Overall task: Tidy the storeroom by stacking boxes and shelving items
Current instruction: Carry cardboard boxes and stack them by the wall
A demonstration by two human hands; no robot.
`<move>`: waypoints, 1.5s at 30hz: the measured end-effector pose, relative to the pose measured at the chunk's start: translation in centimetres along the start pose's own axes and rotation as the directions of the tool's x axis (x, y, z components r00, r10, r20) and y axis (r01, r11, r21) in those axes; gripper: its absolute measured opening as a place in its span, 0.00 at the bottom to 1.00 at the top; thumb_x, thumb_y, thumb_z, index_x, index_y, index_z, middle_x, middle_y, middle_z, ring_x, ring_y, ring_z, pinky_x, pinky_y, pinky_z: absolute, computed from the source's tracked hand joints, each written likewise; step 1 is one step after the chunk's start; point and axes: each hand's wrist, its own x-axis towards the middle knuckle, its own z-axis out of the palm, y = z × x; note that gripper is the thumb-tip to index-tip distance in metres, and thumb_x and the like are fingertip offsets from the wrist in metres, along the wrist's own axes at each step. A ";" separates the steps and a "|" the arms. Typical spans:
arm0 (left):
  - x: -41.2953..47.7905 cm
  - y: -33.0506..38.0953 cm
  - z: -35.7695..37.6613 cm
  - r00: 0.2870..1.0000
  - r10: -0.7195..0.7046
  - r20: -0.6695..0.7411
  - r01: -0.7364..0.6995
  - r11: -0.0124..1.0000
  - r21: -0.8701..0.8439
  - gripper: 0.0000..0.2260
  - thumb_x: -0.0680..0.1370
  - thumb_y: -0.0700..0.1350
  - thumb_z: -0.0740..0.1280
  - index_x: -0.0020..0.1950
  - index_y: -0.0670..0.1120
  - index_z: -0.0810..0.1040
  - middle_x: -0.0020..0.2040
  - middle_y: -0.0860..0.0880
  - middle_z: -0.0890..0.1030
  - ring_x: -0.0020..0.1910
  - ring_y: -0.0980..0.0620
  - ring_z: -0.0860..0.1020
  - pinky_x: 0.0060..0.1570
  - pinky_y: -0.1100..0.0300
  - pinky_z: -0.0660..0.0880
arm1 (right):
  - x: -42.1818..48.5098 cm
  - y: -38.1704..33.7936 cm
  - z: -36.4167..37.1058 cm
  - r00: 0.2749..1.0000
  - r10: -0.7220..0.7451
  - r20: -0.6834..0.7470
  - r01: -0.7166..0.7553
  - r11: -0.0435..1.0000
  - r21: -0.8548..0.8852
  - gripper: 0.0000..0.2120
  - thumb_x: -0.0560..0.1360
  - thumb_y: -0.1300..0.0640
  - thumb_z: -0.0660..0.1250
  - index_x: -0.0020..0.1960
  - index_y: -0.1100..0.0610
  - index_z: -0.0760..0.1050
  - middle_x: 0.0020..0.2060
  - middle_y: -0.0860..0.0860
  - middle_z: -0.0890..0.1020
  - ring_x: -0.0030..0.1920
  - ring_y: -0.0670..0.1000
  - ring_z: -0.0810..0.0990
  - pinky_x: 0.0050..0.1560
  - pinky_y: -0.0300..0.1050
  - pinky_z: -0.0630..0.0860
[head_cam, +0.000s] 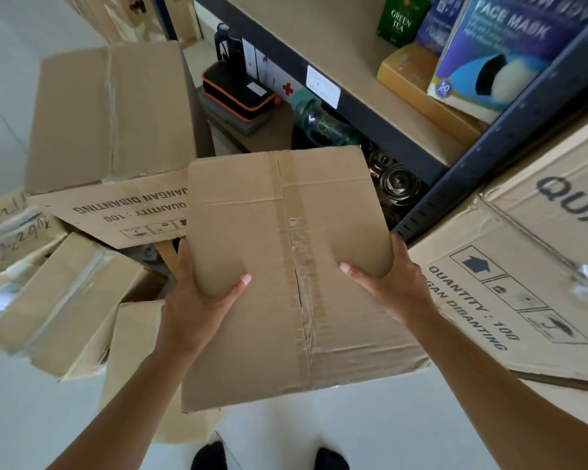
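I hold a plain brown cardboard box [286, 266], taped down its middle, in front of me above the floor. My left hand [197, 300] grips its left side, thumb lying across the top face. My right hand [391, 283] grips the right side the same way. The fingers of both hands are hidden under the box. A dark metal shelving unit [455, 164] stands just beyond the box, upper right.
A large printed carton [109, 130] stands at the left, with smaller boxes [65, 300] tumbled below it. Another printed carton [523, 283] sits at the right. The shelves hold a face mask box [496, 52], a green tea box [401, 22], bottles and a black case [238, 93].
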 end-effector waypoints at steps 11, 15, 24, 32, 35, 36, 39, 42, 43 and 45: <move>-11.0 3.7 -9.1 0.997 -0.062 -0.042 0.057 0.994 -0.091 0.49 0.62 0.65 0.74 0.77 0.58 0.53 0.69 0.47 0.72 0.64 0.39 0.73 0.61 0.46 0.70 | -11.5 -5.7 -8.2 0.997 -0.078 0.010 0.078 0.996 0.033 0.42 0.66 0.38 0.74 0.72 0.48 0.57 0.53 0.45 0.71 0.55 0.52 0.73 0.56 0.47 0.72; -15.9 4.0 -13.5 0.999 -0.017 -0.032 0.013 0.990 -0.140 0.49 0.62 0.65 0.75 0.76 0.61 0.52 0.69 0.50 0.73 0.63 0.42 0.74 0.61 0.46 0.72 | -18.2 -7.9 -10.3 0.997 -0.071 -0.042 0.073 0.996 0.050 0.42 0.66 0.40 0.75 0.72 0.47 0.57 0.54 0.45 0.71 0.60 0.55 0.75 0.55 0.47 0.70; -27.1 3.5 -24.5 0.977 0.211 0.028 -0.207 0.972 -0.111 0.50 0.64 0.65 0.75 0.77 0.58 0.50 0.70 0.53 0.71 0.66 0.43 0.72 0.62 0.49 0.70 | -37.2 -11.7 -13.5 0.978 -0.007 -0.207 0.037 0.989 0.143 0.47 0.66 0.38 0.74 0.76 0.52 0.54 0.68 0.53 0.72 0.66 0.56 0.72 0.56 0.43 0.68; -36.4 5.2 -30.0 0.897 0.432 0.095 -0.413 0.895 -0.167 0.49 0.66 0.62 0.76 0.78 0.56 0.51 0.71 0.53 0.70 0.68 0.48 0.70 0.63 0.54 0.67 | -52.3 -11.4 -17.2 0.889 0.043 -0.456 0.033 0.987 0.158 0.45 0.67 0.38 0.74 0.74 0.52 0.57 0.65 0.53 0.74 0.63 0.56 0.74 0.55 0.41 0.67; -40.0 6.3 -29.9 0.866 0.481 0.136 -0.452 0.869 -0.202 0.48 0.66 0.60 0.76 0.78 0.56 0.52 0.70 0.53 0.70 0.68 0.48 0.70 0.60 0.55 0.66 | -57.0 -10.2 -19.0 0.851 0.087 -0.518 -0.002 0.986 0.164 0.45 0.66 0.37 0.73 0.74 0.51 0.56 0.64 0.53 0.74 0.62 0.55 0.74 0.56 0.44 0.69; -40.9 6.8 -29.7 0.856 0.495 0.151 -0.464 0.863 -0.199 0.49 0.65 0.61 0.76 0.78 0.55 0.51 0.71 0.52 0.70 0.68 0.47 0.70 0.61 0.53 0.66 | -58.4 -9.6 -19.6 0.839 0.106 -0.534 -0.015 0.985 0.171 0.45 0.66 0.37 0.73 0.74 0.52 0.56 0.64 0.53 0.74 0.62 0.56 0.74 0.57 0.45 0.70; -43.7 8.8 -28.8 0.813 0.547 0.198 -0.516 0.835 -0.190 0.50 0.64 0.64 0.75 0.78 0.54 0.52 0.71 0.50 0.71 0.68 0.44 0.71 0.63 0.50 0.68 | -62.0 -8.0 -21.9 0.796 0.149 -0.587 -0.051 0.982 0.180 0.45 0.66 0.37 0.73 0.74 0.53 0.56 0.64 0.54 0.74 0.62 0.56 0.74 0.55 0.43 0.68; -46.9 11.3 -27.7 0.762 0.602 0.240 -0.565 0.799 -0.206 0.50 0.66 0.63 0.75 0.79 0.52 0.50 0.72 0.48 0.69 0.69 0.43 0.70 0.63 0.50 0.68 | -65.4 -6.4 -24.5 0.750 0.174 -0.638 -0.061 0.979 0.196 0.44 0.67 0.38 0.73 0.74 0.53 0.57 0.64 0.54 0.74 0.62 0.56 0.74 0.53 0.42 0.67; -48.0 12.1 -27.1 0.741 0.622 0.251 -0.585 0.783 -0.214 0.51 0.66 0.63 0.74 0.79 0.52 0.49 0.73 0.48 0.69 0.69 0.43 0.69 0.63 0.50 0.67 | -66.6 -5.7 -25.3 0.733 0.187 -0.655 -0.063 0.976 0.207 0.44 0.67 0.39 0.74 0.74 0.53 0.57 0.64 0.55 0.74 0.62 0.56 0.74 0.54 0.42 0.67; -50.4 13.8 -25.9 0.694 0.667 0.269 -0.627 0.745 -0.228 0.51 0.64 0.65 0.74 0.79 0.52 0.49 0.73 0.49 0.68 0.69 0.44 0.69 0.63 0.48 0.68 | -69.2 -4.0 -27.2 0.694 0.212 -0.688 -0.071 0.971 0.228 0.44 0.67 0.39 0.73 0.74 0.54 0.57 0.64 0.56 0.74 0.63 0.57 0.73 0.55 0.44 0.68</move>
